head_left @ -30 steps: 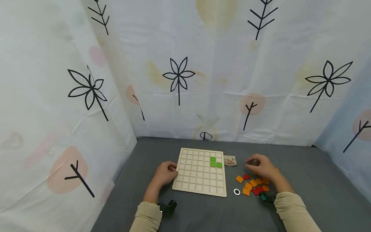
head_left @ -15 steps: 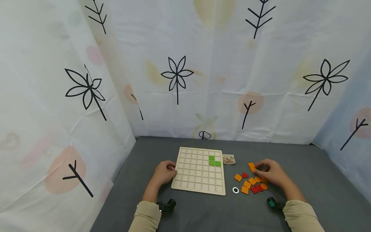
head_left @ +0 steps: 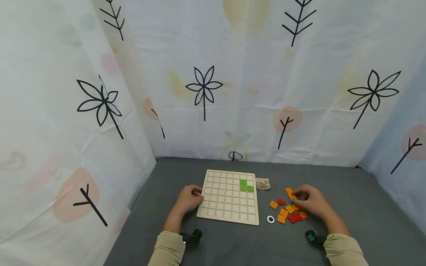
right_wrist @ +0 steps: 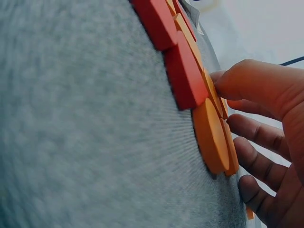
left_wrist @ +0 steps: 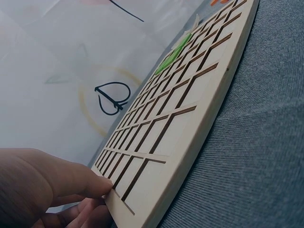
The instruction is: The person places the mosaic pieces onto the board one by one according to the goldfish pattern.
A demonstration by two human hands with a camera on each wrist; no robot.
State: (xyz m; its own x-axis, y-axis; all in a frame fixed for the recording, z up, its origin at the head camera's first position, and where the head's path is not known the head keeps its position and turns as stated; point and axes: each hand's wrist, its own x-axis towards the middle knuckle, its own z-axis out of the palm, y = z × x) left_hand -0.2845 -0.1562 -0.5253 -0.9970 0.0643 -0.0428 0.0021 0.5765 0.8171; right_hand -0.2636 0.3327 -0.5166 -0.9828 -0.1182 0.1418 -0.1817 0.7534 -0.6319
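Observation:
A pale wooden grid board (head_left: 229, 201) lies on the table, with several green square tiles (head_left: 243, 187) set in its upper right cells. My left hand (head_left: 189, 198) grips the board's left edge, thumb on top in the left wrist view. My right hand (head_left: 313, 202) is at the right of the loose pieces, its loosely bent fingertips by an orange tile (head_left: 288, 190). In the right wrist view, the fingers are spread beside an orange disc (right_wrist: 211, 137) and red pieces (right_wrist: 185, 73). The thumb and index tips are partly hidden there; I see no piece held.
Loose orange squares (head_left: 281, 219), red pieces (head_left: 292, 218) and a white ring (head_left: 271, 219) lie right of the board. A small printed grid card (head_left: 263, 183) sits at the board's upper right edge. A patterned white curtain (head_left: 246, 92) hangs behind the grey table (head_left: 226, 244).
My right hand has moved right and towards me from behind the pieces, exposing orange tiles at its fingertips; it has barely shifted in the last half second. The left hand stays on the board.

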